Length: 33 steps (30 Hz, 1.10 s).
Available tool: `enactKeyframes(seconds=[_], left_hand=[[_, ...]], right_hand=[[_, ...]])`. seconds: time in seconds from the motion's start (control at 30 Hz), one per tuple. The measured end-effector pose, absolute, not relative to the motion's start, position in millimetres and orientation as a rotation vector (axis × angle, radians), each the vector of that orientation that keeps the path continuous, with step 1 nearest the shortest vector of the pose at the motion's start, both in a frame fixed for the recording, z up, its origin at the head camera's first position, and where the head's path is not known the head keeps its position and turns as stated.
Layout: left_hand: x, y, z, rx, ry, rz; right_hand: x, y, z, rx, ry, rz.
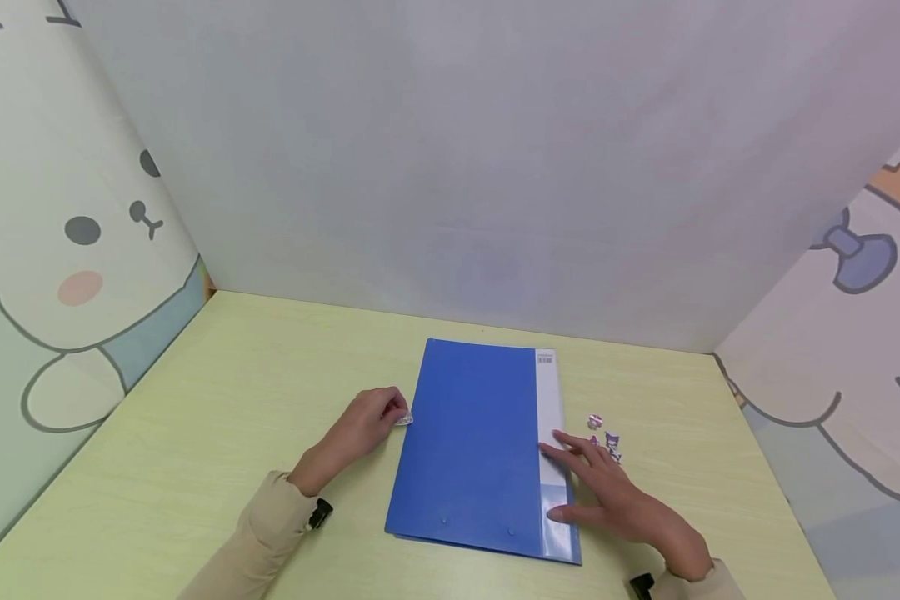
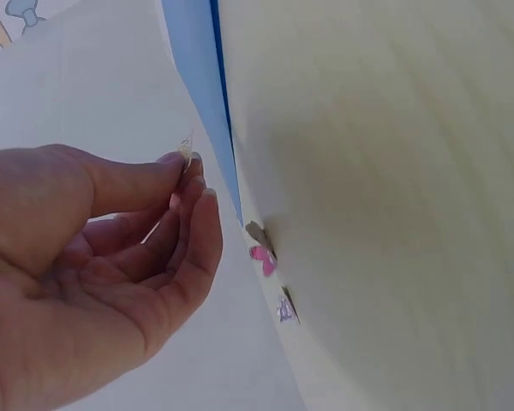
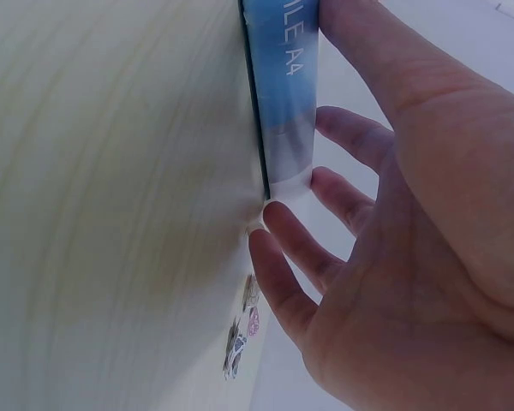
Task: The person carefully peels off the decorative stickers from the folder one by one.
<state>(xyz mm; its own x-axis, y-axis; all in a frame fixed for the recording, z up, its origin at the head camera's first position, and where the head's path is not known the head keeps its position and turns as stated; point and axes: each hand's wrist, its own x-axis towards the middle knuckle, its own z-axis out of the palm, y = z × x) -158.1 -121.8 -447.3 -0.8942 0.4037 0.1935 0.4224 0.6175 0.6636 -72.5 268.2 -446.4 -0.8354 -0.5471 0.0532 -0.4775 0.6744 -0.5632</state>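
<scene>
A blue file folder [image 1: 468, 442] lies closed on the table, its white spine strip [image 1: 549, 408] on the right. At its left edge my left hand [image 1: 365, 425] pinches a small, shiny, see-through sticker [image 2: 187, 145] between thumb and forefinger. The other fingers of that hand are curled in below. My right hand [image 1: 607, 487] lies over the spine side with fingers spread and loosely bent. In the right wrist view its thumb and fingertips [image 3: 325, 181] are right at the spine, which bears the letters "FILE A4".
Several small cartoon stickers [image 1: 612, 440] in pink and purple lie on the table [image 1: 270, 375] just right of the folder, beside the right hand. A pale curtain wall [image 1: 450, 167] rises behind the table, with cartoon-printed sheets [image 1: 60, 208] at both sides.
</scene>
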Motion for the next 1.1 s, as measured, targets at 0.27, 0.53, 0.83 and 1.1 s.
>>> enactKeyframes(seconds=[0.27,0.53,0.83,1.1], left_hand=[[-155.0,-131.2,-446.5,-0.7,-2.802,-1.137],[-151.4,-141.0,-445.1,-0.66,-2.877,-1.097],[-150.7,-146.1,-444.7,-0.645,-2.925,-1.089],[-148.4,-148.1,-445.2,-0.668,-2.902,-1.049]], right_hand=[[-71.3,267.7,-447.0,-0.859,2.761,-0.886],[-71.4,267.3,-445.9,-0.871,2.765,-0.885],[-71.0,268.6,-447.1,-0.867,2.761,-0.888],[-72.2,269.2,-447.6,-0.894,2.761,-0.885]])
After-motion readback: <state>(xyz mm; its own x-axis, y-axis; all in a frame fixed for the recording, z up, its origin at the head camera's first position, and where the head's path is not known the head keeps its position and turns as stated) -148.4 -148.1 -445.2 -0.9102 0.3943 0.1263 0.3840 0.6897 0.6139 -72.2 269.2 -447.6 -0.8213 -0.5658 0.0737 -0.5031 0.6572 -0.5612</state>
